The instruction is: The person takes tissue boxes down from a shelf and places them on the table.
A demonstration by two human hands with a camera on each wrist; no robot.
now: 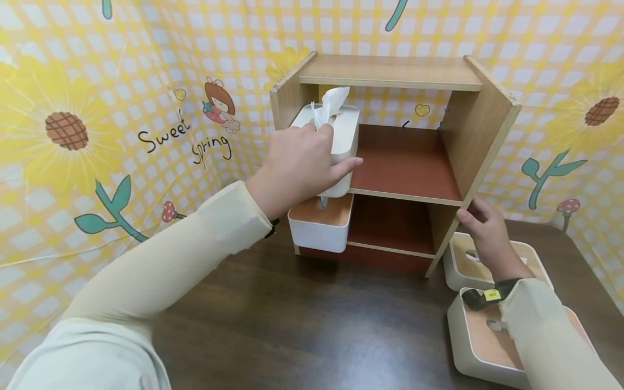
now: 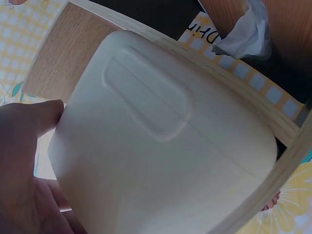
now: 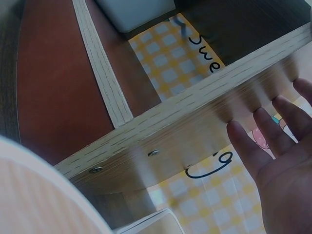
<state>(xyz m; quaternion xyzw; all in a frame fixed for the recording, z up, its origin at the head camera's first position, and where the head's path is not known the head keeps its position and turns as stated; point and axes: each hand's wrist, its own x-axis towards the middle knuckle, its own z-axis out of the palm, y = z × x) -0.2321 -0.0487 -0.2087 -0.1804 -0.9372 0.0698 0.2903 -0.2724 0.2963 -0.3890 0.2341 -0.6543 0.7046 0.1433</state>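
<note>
My left hand (image 1: 299,157) grips a white tissue box (image 1: 347,142) with a tissue sticking up from its top, at the left of the shelf unit's upper level. In the left wrist view its pale wall (image 2: 146,146) fills the middle, the thumb (image 2: 48,114) against one edge. Below it, a second tissue box (image 1: 319,234) with a wood-look lid sits on the lower level, jutting out past the front. My right hand (image 1: 489,235) touches the right side panel of the wooden shelf unit (image 1: 487,130); its extended fingers (image 3: 243,141) meet the outer face.
Two more tissue boxes with wood-look lids stand on the dark table (image 1: 292,325) at the right, a farther one (image 1: 458,265) and a nearer one (image 1: 468,346) partly under my right forearm. A yellow checked cloth (image 1: 195,70) hangs behind and to the left.
</note>
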